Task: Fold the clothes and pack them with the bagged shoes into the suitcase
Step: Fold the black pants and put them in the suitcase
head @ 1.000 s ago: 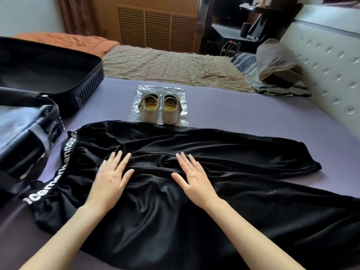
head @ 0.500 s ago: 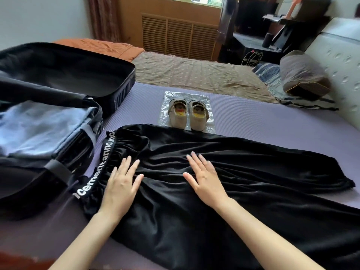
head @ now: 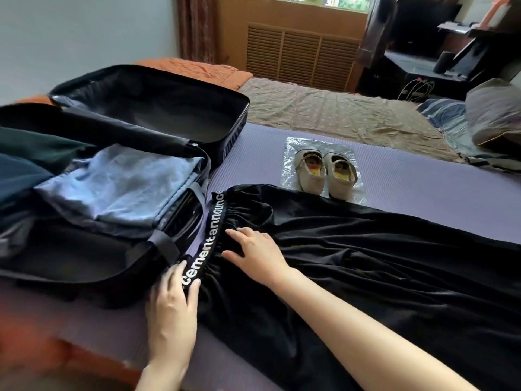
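Waistband (head: 216, 230) end between left fingers (head: 173, 278), right fingers (head: 245, 232) flat on black trousers (head: 366, 266)

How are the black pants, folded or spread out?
Spread out. The black pants lie full length across the purple mat, waistband beside the suitcase, no fold visible.
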`<state>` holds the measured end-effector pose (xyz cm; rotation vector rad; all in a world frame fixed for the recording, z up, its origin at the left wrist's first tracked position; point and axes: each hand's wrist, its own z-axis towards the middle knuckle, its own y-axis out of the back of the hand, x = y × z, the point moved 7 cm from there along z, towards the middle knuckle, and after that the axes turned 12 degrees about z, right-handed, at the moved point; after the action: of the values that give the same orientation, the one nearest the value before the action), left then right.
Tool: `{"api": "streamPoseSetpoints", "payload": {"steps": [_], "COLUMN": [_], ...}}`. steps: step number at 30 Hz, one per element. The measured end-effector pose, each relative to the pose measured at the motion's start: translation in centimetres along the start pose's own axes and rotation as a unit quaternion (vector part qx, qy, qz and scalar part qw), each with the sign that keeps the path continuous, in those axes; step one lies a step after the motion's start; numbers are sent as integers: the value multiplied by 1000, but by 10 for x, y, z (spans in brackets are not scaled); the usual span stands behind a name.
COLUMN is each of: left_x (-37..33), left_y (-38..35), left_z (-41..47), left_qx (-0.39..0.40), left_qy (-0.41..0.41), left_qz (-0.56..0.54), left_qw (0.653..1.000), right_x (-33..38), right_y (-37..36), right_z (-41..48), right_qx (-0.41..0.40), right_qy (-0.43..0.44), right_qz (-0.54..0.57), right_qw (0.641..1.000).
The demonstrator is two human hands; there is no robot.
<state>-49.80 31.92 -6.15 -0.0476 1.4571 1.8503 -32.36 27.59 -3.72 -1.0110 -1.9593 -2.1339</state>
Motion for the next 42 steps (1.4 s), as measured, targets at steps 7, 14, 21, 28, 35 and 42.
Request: {"api": "streamPoseSetpoints", "payload": {"steps": [7, 14, 21, 28, 35, 42], "left_x": [-10, -40, -29, -30, -49, -55], "left_y": [15, 2, -10, -9, -8, -5], "left_z": [3, -12, -17, -13, -19, -21], "left_qx": [-21, 54, 99, 93, 111, 127], "left_qy": [144, 119, 164, 170, 153, 149], "left_qz": [-323, -411, -384, -423, -440, -448], "left_qw": [935, 902, 903, 885, 878, 872], "right_x": [-18, -16, 9, -5, 0, 4], "right_y": [-8, 39, 12, 21, 60, 41], "right_z": [-10, 16, 35, 33, 39, 74], "right_qx": [-3, -96, -3, -4, -84, -27], "right_qy": [-29, -111, -196, -211, -63, -140], "right_qz": [156, 250, 98, 268, 134, -25], "right_qw": [987, 957, 976, 940, 985, 989]}}
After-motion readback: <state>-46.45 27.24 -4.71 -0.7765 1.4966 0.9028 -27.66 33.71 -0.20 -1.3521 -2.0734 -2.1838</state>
